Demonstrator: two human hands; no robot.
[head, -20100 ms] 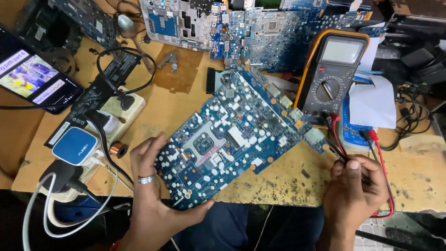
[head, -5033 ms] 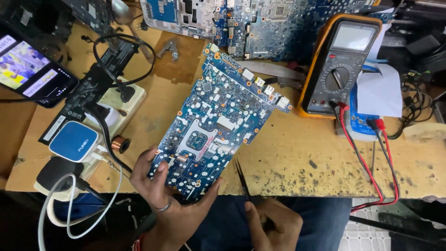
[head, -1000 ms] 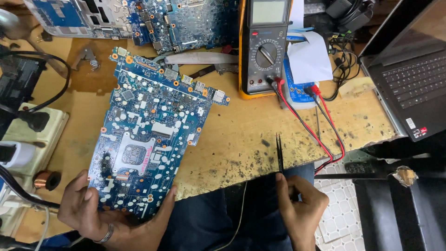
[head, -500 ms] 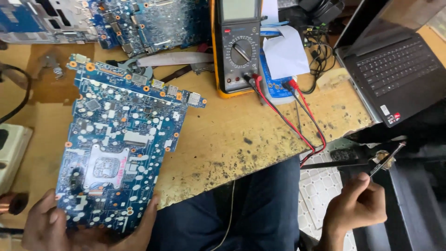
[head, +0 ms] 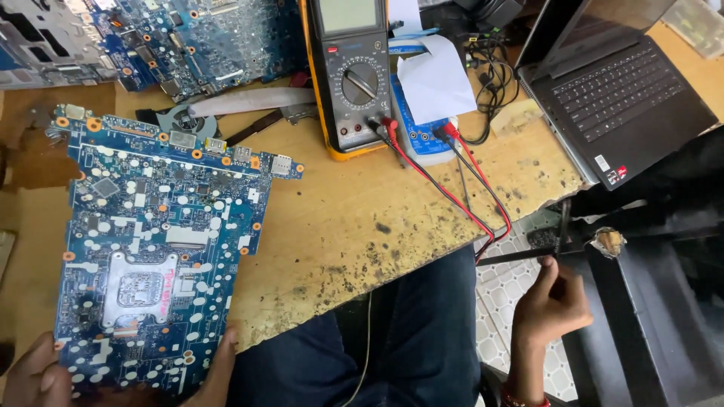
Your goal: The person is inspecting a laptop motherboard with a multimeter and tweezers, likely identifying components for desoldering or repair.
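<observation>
The blue circuit board (head: 154, 249) lies flat on the wooden bench (head: 354, 226), its long side running away from the person and its near end hanging slightly over the bench's front edge. The left hand (head: 38, 373) grips that near end, fingers curled over the board's lower left corner, with more fingers showing under the lower right edge, so the hand is closed on the board. A silver square socket frame (head: 139, 288) sits in the board's near half.

To the right of the board, well apart and off the bench edge, the right hand (head: 554, 305) is raised over the tiled floor. It is narrowly closed on a thin dark tool, probably tweezers (head: 562, 226), whose tip points up and away.

Beyond the board's far right corner stands a yellow-cased multimeter (head: 354, 75), with red and black probe leads (head: 452, 188) trailing from it across the bench towards the right hand. A white paper (head: 436, 83) lies just right of the meter, and farther right an open dark laptop (head: 618, 98). Behind the board's far edge lie more blue boards (head: 204, 38).

To handle the board well, it should be held by its edges as now, kept flat and supported on the bench, and the tweezers' tip kept clear of the leads when brought back.
</observation>
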